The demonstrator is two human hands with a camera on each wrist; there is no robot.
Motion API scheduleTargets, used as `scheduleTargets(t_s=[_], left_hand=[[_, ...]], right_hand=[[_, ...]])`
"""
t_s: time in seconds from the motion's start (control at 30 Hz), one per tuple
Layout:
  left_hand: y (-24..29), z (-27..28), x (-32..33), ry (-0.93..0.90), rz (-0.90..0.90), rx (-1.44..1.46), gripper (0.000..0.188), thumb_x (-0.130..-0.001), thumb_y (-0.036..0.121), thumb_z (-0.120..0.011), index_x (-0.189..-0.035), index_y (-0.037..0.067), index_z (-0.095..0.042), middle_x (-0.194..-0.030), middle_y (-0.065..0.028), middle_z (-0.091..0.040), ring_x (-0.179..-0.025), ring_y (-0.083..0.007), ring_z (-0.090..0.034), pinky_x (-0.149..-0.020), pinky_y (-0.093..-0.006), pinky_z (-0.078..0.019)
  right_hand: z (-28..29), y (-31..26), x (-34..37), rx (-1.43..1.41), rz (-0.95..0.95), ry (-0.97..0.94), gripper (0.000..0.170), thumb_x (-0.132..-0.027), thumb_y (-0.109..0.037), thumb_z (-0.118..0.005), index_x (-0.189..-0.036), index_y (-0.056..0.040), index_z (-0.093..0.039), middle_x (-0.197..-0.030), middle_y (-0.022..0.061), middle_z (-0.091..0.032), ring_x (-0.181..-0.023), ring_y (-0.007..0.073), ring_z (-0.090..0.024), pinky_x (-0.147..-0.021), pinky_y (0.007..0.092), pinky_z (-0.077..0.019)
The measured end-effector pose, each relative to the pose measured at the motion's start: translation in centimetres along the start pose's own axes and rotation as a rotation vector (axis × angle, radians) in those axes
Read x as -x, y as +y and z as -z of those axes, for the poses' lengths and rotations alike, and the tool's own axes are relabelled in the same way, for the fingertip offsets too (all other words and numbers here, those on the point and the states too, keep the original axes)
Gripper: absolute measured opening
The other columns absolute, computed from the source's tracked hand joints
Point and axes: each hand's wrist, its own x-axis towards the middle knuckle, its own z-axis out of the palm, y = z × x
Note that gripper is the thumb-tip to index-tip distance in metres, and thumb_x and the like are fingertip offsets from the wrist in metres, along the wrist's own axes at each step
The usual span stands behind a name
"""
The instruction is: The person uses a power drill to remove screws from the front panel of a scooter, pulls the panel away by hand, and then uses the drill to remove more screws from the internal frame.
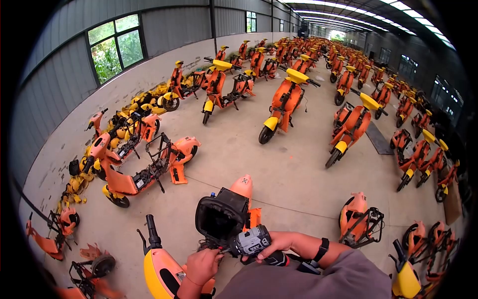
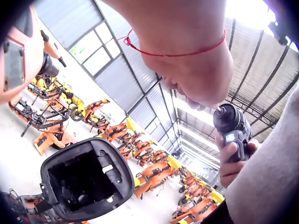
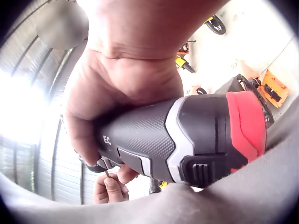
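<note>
The right hand [image 1: 279,243] is gripping a grey-and-black cordless drill [image 1: 251,241] at six o'clock; the left hand [image 1: 201,266] is pinching a thin metal piece [image 3: 107,174] by its nose. Keeping both aligned, clear of the black plastic bucket [image 1: 199,215] at ten o'clock, is probably preventing slips.

My drill [image 3: 135,133], black with dimpled patterning, grey banding [image 3: 176,135] and red base [image 3: 247,123]; my shirt [image 1: 308,281], plain mauve-grey; my wrist cord [image 2: 187,54], red; my wrist strap [image 1: 323,246], black; scooters [image 1: 286,99], orange with yellow front fenders [image 1: 271,123]; storage bin [image 2: 124,172], black; floor [image 1: 239,154], beige; wall [image 1: 174,25], ribbed grey.
</note>
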Motion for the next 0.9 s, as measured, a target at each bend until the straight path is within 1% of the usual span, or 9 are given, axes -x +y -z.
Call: scheduleTargets(t_s=[0.13,0.43,0.5,0.53,0.7,0.77,0.83,0.87,0.9], left_hand=[[0.0,-0.2,0.2,0.023,-0.030,-0.022,0.012,-0.082,0.015,-0.071,-0.089,0.008,-0.064,-0.069,-0.0086,-0.059,-0.059,-0.0300,-0.060,-0.051,-0.0387,-0.0464],[-0.8,-0.6,0.2,0.005,0.007,0.137,0.007,-0.088,0.012,-0.064,-0.088,0.005,-0.063,-0.069,-0.0102,-0.061,-0.059,-0.0296,-0.062,-0.053,-0.0370,-0.0486],[-1.2,-1.0,0.8,-0.083,0.178,0.313,0.010,-0.092,0.010,-0.061,-0.087,0.002,-0.064,-0.067,-0.0092,-0.061,-0.057,-0.0237,-0.061,-0.054,-0.0324,-0.0481],[-1.2,-1.1,1.0,-0.081,0.182,0.310,0.010,-0.092,0.010,-0.061,-0.087,0.002,-0.064,-0.067,-0.0092,-0.061,-0.057,-0.0237,-0.061,-0.054,-0.0324,-0.0481],[-0.7,-0.2,0.3,-0.145,0.367,0.596,0.014,-0.094,0.012,-0.063,-0.091,-0.001,-0.067,-0.067,-0.0057,-0.062,-0.060,-0.0120,-0.057,-0.057,-0.0269,-0.0470],[-1.0,-0.3,0.3,-0.176,0.395,0.651,0.015,-0.094,0.012,-0.063,-0.092,-0.001,-0.068,-0.068,-0.0058,-0.063,-0.061,-0.0114,-0.058,-0.058,-0.0265,-0.0474],[-1.6,-0.3,0.3,-0.198,0.419,0.702,0.015,-0.094,0.013,-0.063,-0.092,-0.002,-0.068,-0.069,-0.0060,-0.064,-0.062,-0.0107,-0.058,-0.059,-0.0260,-0.0478],[-1.8,-0.2,0.3,-0.236,0.438,0.685,0.016,-0.093,0.014,-0.064,-0.093,-0.001,-0.068,-0.071,-0.0070,-0.066,-0.064,-0.0135,-0.061,-0.061,-0.0272,-0.0493],[-2.0,-0.1,0.6,-0.275,0.459,0.668,0.016,-0.093,0.016,-0.065,-0.094,0.000,-0.068,-0.073,-0.0080,-0.067,-0.066,-0.0164,-0.064,-0.063,-0.0284,-0.0508]], right_hand=[[-0.4,-0.5,0.1,0.033,0.005,-0.014,0.061,-0.082,0.000,-0.068,-0.140,-0.0046,-0.047,-0.122,0.0118,-0.066,-0.099,0.0126,-0.063,-0.087,0.0286,-0.0522],[0.4,0.8,-0.4,0.098,-0.001,0.000,0.059,-0.083,-0.002,-0.069,-0.139,-0.0049,-0.049,-0.118,0.0091,-0.068,-0.090,0.0102,-0.061,-0.084,0.0279,-0.0521],[0.3,0.7,-0.4,0.125,-0.007,-0.004,0.058,-0.083,-0.002,-0.068,-0.138,-0.0050,-0.050,-0.118,0.0092,-0.068,-0.090,0.0106,-0.062,-0.083,0.0278,-0.0522],[0.3,0.6,-0.3,0.125,-0.009,-0.009,0.058,-0.083,-0.002,-0.068,-0.138,-0.0050,-0.050,-0.118,0.0092,-0.068,-0.090,0.0106,-0.062,-0.083,0.0278,-0.0522],[0.1,0.0,-0.5,0.122,0.018,0.004,0.054,-0.083,-0.003,-0.069,-0.134,-0.0035,-0.052,-0.114,0.0096,-0.068,-0.088,0.0114,-0.062,-0.077,0.0270,-0.0529],[0.3,0.2,-0.4,0.124,0.011,0.011,0.054,-0.083,-0.003,-0.070,-0.134,-0.0032,-0.052,-0.113,0.0094,-0.068,-0.087,0.0117,-0.062,-0.076,0.0267,-0.0529],[0.7,0.2,-0.5,0.118,-0.022,-0.042,0.053,-0.086,-0.006,-0.068,-0.136,-0.0014,-0.050,-0.119,0.0083,-0.066,-0.100,0.0134,-0.060,-0.084,0.0276,-0.0506],[0.7,0.2,-0.4,0.120,-0.020,-0.041,0.053,-0.086,-0.006,-0.068,-0.136,-0.0014,-0.050,-0.119,0.0083,-0.066,-0.100,0.0134,-0.060,-0.084,0.0276,-0.0506],[0.6,0.3,-0.4,0.059,-0.031,-0.005,0.051,-0.085,-0.006,-0.069,-0.133,-0.0017,-0.051,-0.115,0.0091,-0.067,-0.090,0.0128,-0.061,-0.079,0.0270,-0.0515]])
